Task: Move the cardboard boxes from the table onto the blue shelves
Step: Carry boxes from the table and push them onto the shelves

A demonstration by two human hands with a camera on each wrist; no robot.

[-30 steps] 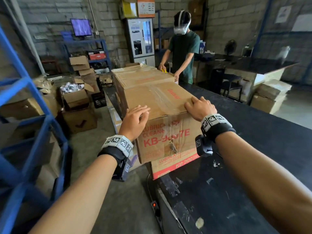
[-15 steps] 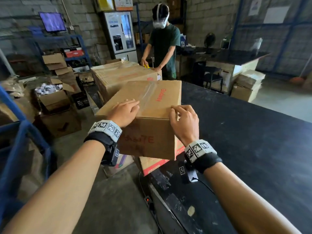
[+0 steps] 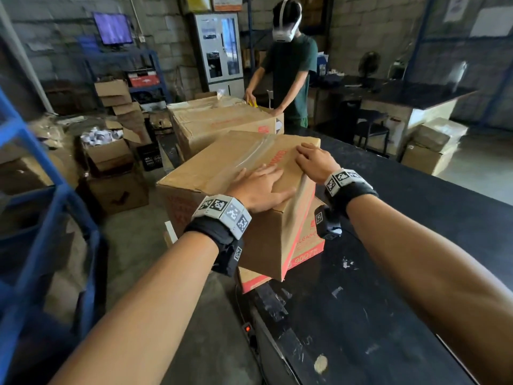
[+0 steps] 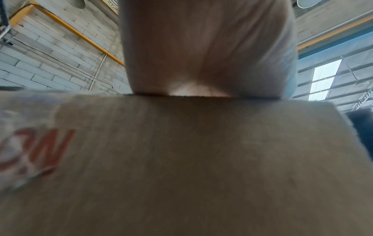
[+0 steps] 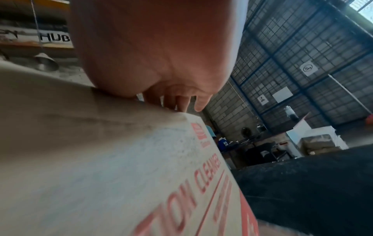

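Note:
A taped cardboard box (image 3: pixel 222 162) sits skewed on top of a lower red-striped box (image 3: pixel 308 254) at the black table's (image 3: pixel 388 273) near corner, one corner pointing at me. My left hand (image 3: pixel 261 187) lies flat on its top near that corner. My right hand (image 3: pixel 313 162) rests on the top at the right edge, fingers (image 5: pixel 177 102) touching the cardboard. The left wrist view shows only my palm (image 4: pixel 201 47) against the box (image 4: pixel 181 159). The blue shelves (image 3: pixel 41 218) stand at my left.
More large boxes (image 3: pixel 222 120) stand behind on the table, where a person in a green shirt (image 3: pixel 288 65) works. Open cartons (image 3: pixel 111 173) crowd the floor at left. A power strip (image 3: pixel 247 327) lies below the table edge.
The top box has turned on the lower one, from square-on to corner-first. My left hand slid from its left edge onto the top; my right hand stayed on the right edge.

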